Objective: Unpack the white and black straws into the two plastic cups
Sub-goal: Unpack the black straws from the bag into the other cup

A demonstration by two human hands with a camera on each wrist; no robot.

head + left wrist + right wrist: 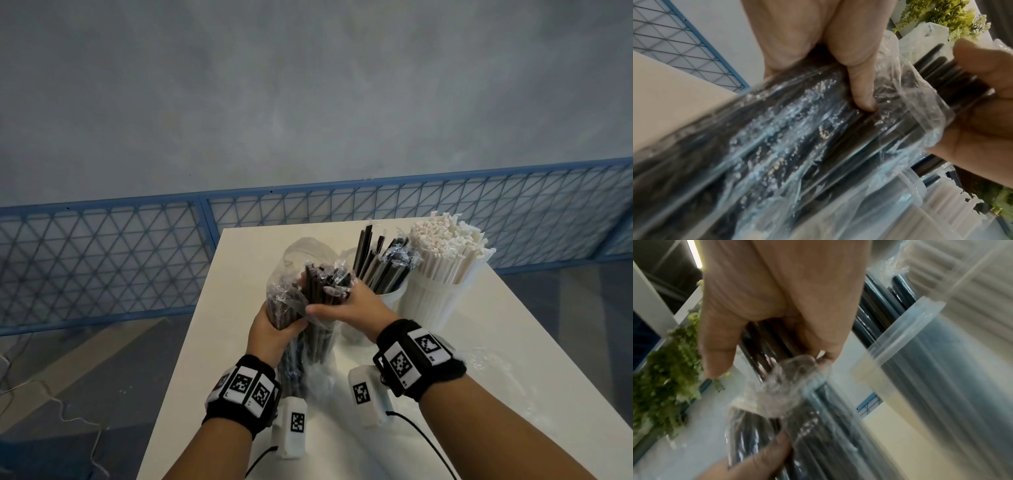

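The left hand [270, 329] is wrapping its fingers [861, 91] around the middle of a clear plastic bag [291, 291] of black straws [315, 287], holding it upright over the white bench [513, 359], thumb pressing on the near side. The right hand [352, 301] is gripping the bare tops of those straws where they are sticking out of the bag's open mouth, fingers curling over them and thumb pointing left across the bag. In the left wrist view the film is bunching into a collar just below the right hand's fingers [982, 65].

Just right of the hands, a clear plastic cup [390, 298] is holding more black straws [380, 263], leaning and fanning out, some of them in thin wrappers. Touching it on the right, a second cup [435, 305] is standing packed with white straws [448, 246], close to the bench's far right edge.

No brand or wording is showing on the bag or cups; the only printing is the square black-and-white marker tags on the wristbands [411, 356], with tiny characters too small to read.

The near half of the bench is lying open below the forearms, apart from a cable [428, 442] and some crumpled clear film [493, 359] at the right. A blue mesh fence [137, 246] is running behind the bench's far and left edges.
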